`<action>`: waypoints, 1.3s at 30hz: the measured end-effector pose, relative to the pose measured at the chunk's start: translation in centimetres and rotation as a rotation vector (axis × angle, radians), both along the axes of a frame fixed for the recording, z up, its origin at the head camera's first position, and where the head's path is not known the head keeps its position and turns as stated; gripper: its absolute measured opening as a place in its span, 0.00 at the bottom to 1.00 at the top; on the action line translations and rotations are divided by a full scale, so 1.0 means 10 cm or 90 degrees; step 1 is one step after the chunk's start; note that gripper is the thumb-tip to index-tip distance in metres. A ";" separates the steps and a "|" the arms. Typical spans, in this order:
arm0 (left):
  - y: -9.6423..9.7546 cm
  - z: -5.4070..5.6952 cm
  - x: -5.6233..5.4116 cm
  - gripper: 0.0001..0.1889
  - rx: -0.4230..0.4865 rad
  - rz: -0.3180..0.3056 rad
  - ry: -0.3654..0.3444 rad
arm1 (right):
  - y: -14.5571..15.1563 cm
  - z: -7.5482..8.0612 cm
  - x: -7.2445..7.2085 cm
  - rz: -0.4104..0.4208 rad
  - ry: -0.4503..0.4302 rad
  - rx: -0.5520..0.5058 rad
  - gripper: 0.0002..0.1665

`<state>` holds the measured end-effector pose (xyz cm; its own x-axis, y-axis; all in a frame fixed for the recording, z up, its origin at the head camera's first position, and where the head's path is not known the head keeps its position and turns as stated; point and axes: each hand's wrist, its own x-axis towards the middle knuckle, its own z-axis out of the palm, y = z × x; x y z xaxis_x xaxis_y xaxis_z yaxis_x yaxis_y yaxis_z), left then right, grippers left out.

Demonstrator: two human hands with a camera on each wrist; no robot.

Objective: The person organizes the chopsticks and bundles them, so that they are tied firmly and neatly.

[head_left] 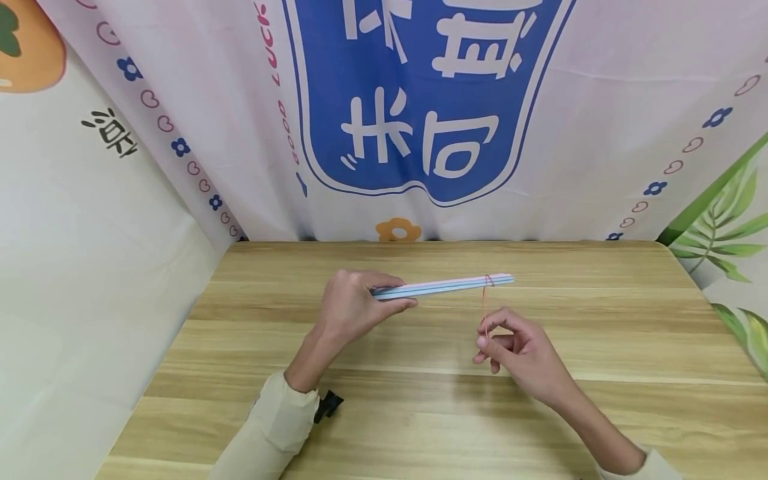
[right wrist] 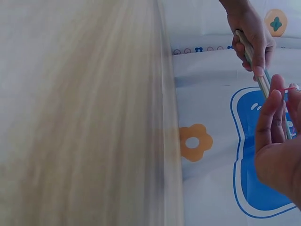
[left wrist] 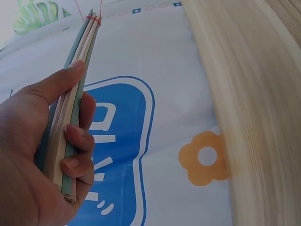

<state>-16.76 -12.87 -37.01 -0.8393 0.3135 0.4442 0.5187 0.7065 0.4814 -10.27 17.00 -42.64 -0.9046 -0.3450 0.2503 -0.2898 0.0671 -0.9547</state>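
One white, blue-panelled fabric curtain (head_left: pixel 600 120) hung behind the wood-grain worktop (head_left: pixel 420 413). Above it, your left hand (head_left: pixel 351 303) gripped one bundle of slim pink-and-blue sticks (head_left: pixel 444 287); your right hand (head_left: pixel 528 353) pinched one thin red band (head_left: pixel 484 300) looped round its far end.

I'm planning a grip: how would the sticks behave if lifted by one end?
The sticks look stiff, reaching straight from the left hand; being slim, probably light. They might splay: the red band shows only near one end.

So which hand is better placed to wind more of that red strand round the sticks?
Probably the right hand: it pinches the red strand, whereas the left hand grips the sticks at the end away from the strand's loops.
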 end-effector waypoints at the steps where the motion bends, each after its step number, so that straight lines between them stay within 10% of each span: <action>1: 0.00 0.00 0.00 0.17 -0.003 0.004 -0.006 | -0.01 0.00 0.01 0.002 0.020 0.003 0.08; 8: 0.00 0.00 -0.01 0.16 -0.006 0.025 -0.029 | -0.08 0.00 0.07 0.001 0.153 -0.022 0.37; 15: -0.02 0.01 0.00 0.17 -0.001 0.041 -0.013 | -0.16 0.04 0.15 -0.002 0.091 -0.102 0.54; 27: 0.00 -0.01 0.02 0.16 -0.002 0.007 0.100 | -0.17 0.11 0.23 0.062 -0.194 -0.335 0.40; 39: -0.04 -0.02 -0.03 0.16 0.041 -0.111 0.173 | 0.08 0.14 0.04 0.276 -0.270 -0.629 0.26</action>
<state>-17.02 -13.30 -37.22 -0.6238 0.4059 0.6679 0.7448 0.5680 0.3503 -9.90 17.82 -41.22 -0.8340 -0.4698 0.2892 0.2499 -0.7891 -0.5611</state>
